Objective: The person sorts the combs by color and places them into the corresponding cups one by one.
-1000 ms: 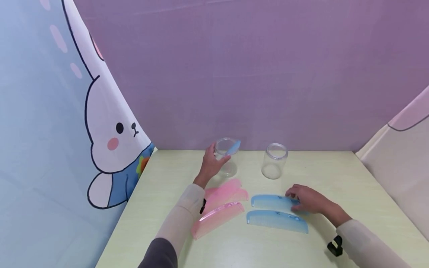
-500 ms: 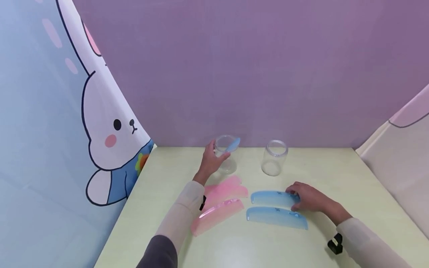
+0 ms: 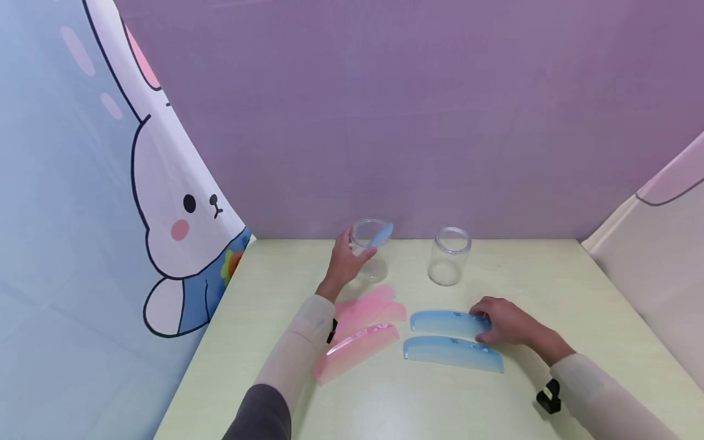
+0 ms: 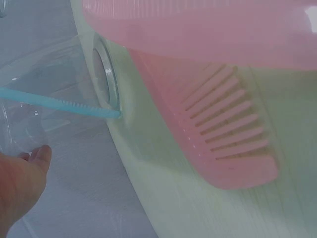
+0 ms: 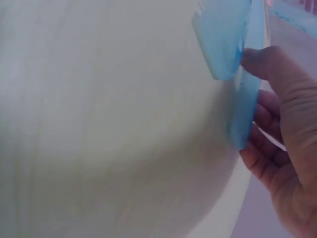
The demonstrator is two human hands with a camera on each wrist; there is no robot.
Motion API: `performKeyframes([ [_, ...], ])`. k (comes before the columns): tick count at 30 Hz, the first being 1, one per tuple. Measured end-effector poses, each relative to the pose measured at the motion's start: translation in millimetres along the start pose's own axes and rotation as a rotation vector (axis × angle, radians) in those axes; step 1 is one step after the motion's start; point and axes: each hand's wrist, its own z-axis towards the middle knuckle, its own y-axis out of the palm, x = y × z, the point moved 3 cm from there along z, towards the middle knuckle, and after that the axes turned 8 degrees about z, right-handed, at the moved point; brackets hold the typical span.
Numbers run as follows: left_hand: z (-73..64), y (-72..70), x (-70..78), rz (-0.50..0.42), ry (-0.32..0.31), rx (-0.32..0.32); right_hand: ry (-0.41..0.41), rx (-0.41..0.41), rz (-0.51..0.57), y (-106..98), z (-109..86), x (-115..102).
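Note:
My left hand (image 3: pixel 343 263) holds a clear jar (image 3: pixel 376 269) at the back of the table, thumb and fingers around its side. Inside leans a blue comb (image 3: pixel 382 234), its end sticking above the rim; the left wrist view shows this comb (image 4: pixel 59 104) through the jar wall. On the right, my right hand (image 3: pixel 506 321) grips the right end of the farther blue comb (image 3: pixel 440 321), covering that end. In the right wrist view the thumb of the right hand (image 5: pixel 292 124) lies close to the nearer blue comb (image 5: pixel 223 39), while fingertips meet the farther comb's edge (image 5: pixel 242 124).
A second clear jar (image 3: pixel 447 269) stands upright at the back, right of the held one. Overlapping pink combs (image 3: pixel 368 308) lie in front of the left jar, with another pink comb (image 3: pixel 357 351) nearer. A purple curtain (image 3: pixel 412 122) borders the table's back edge.
The head view has tilted slightly downward, so everything sits a little higher. Both hands keep nearly the same places; the right fingers have drawn in slightly around the farther blue comb.

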Motion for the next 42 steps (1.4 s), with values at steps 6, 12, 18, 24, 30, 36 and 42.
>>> performKeyframes([
  [6, -2.0, 0.9, -2.2, -0.005, -0.006, -0.002, -0.017, 0.045, -0.027, 2, 1.6, -1],
  [12, -3.3, 1.3, -1.8, -0.017, -0.002, -0.002, -0.044, 0.09, -0.028, -6, 4.5, -6],
  [18, -4.1, 2.9, -1.0, -0.027, 0.012, -0.002, -0.091, 0.146, -0.03, -15, 7.5, -11],
  [24, -4.9, 3.5, -2.1, -0.029, -0.001, -0.01, -0.081, 0.185, -0.005, -26, 10.5, -18],
  [30, -6.1, 2.0, -2.7, -0.04, -0.005, -0.003, -0.104, 0.227, 0.004, -42, 16.6, -26],
  [36, -6.4, 1.3, -3.6, -0.033, -0.01, 0.002, -0.117, 0.267, -0.016, -58, 25.8, -31],
  [42, -7.1, 0.5, -4.0, -0.032, 0.005, 0.012, -0.111, 0.285, -0.008, -74, 33.0, -42],
])
